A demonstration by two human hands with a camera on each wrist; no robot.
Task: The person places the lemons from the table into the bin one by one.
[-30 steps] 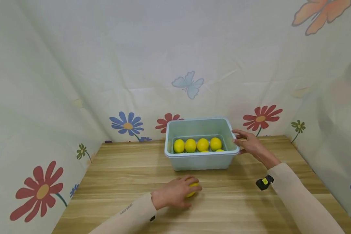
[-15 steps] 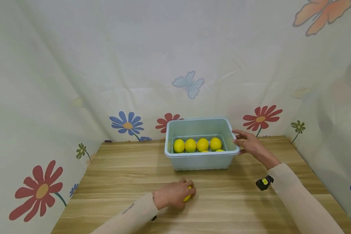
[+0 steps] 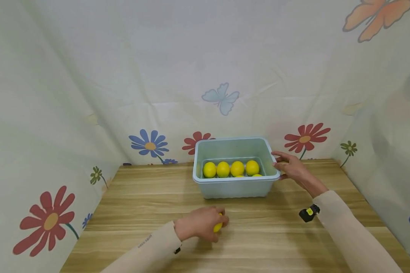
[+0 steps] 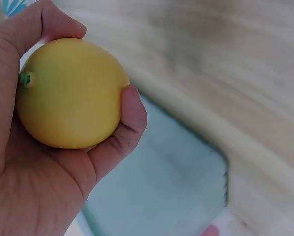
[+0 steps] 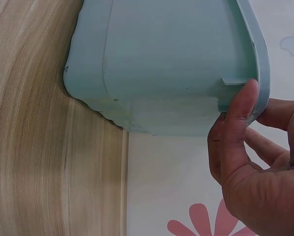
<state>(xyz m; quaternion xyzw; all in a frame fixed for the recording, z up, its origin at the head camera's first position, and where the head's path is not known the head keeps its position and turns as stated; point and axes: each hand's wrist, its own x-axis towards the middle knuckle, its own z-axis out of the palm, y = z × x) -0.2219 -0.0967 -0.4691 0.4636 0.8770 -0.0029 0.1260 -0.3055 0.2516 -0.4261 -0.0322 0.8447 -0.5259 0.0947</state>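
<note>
My left hand (image 3: 204,223) grips a round yellow fruit (image 3: 218,226) over the front middle of the table. In the left wrist view the fruit (image 4: 71,93) shows smooth skin and a small green stem end, with thumb and fingers curled round it. Behind it stands a pale blue plastic bin (image 3: 237,189) holding several similar yellow fruits (image 3: 237,168) in a row; others are partly hidden by the front wall. My right hand (image 3: 292,167) holds the bin's right rim. The right wrist view shows fingers (image 5: 240,123) pinching that rim (image 5: 263,73).
The wood-grain table (image 3: 150,189) carries the bin near its back edge. A pale cloth wall (image 3: 171,76) printed with flowers and butterflies encloses the back and both sides. A small black device (image 3: 308,213) hangs at the right sleeve.
My left hand's fingers, first spread over the fruit, have curled round it, and hand and fruit have shifted slightly left. The right hand and the bin stay in place.
</note>
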